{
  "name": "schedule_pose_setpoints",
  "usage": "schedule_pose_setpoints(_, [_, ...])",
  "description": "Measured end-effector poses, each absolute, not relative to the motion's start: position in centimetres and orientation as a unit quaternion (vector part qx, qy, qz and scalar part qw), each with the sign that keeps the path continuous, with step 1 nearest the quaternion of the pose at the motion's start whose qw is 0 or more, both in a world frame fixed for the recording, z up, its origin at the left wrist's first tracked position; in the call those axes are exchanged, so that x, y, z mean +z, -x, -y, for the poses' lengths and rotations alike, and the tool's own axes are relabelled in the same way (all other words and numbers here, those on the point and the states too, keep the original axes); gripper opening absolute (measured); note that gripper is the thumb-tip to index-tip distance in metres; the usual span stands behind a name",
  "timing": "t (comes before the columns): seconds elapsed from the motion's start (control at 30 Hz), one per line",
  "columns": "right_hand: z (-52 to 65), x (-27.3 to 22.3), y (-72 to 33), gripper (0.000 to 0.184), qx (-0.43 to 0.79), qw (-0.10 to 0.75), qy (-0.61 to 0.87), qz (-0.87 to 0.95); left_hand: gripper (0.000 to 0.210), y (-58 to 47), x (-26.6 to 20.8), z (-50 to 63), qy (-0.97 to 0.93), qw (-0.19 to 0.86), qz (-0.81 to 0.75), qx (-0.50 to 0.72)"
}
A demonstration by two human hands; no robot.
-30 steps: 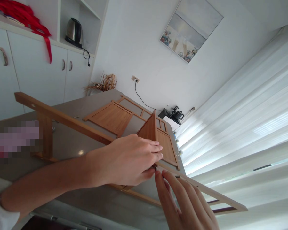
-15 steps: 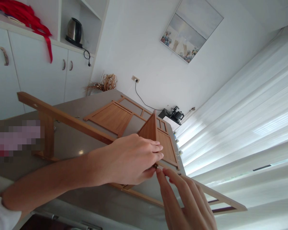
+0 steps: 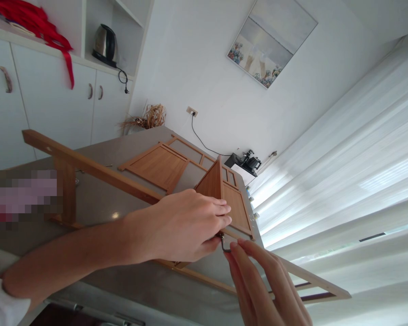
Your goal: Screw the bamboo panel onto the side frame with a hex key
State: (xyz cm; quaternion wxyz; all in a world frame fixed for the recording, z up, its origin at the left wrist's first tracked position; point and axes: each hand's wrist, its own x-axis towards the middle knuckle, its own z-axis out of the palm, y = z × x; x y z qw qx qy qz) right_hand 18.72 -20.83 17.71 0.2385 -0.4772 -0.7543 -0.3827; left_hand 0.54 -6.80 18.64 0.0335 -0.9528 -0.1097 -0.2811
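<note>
My right hand (image 3: 263,283) pinches a small bent hex key (image 3: 225,247) between thumb and fingers. The key's upper end meets a dark metal fitting (image 3: 220,234) beside my left thumb. My left hand (image 3: 187,224) is wrapped over a joint of a wooden frame (image 3: 98,166), its fingers closed around the wood and hiding much of it. An upright wooden panel (image 3: 209,183) rises just behind my left fingers. To the right, a pale slatted part of the frame (image 3: 321,290) sticks out beyond my right hand.
Flat wooden panels (image 3: 156,165) lie farther back on the grey table (image 3: 112,206). A thin metal tool (image 3: 105,166) rests near the frame's left end. At the table's far edge stands a black appliance (image 3: 248,162). White curtains (image 3: 353,190) hang along the right.
My right hand has shifted slightly down and right, and its fingers have turned, so the hex key now shows between the hands. My left hand stays in place on the frame.
</note>
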Motion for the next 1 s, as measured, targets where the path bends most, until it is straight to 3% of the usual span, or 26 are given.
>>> schedule_pose_setpoints(0.7, [20.8, 18.6, -18.3, 0.027, -0.356, 0.217, 0.494, 0.763, 0.037, -0.4, 18.6, 6.9, 0.953, 0.029, 0.112, -0.279])
schedule_pose_setpoints(1.0, [20.7, 19.0, -17.5, 0.013, -0.36, 0.247, 0.536, 0.723, 0.038, -0.6, 18.6, 6.9, 0.955, 0.04, 0.115, -0.271])
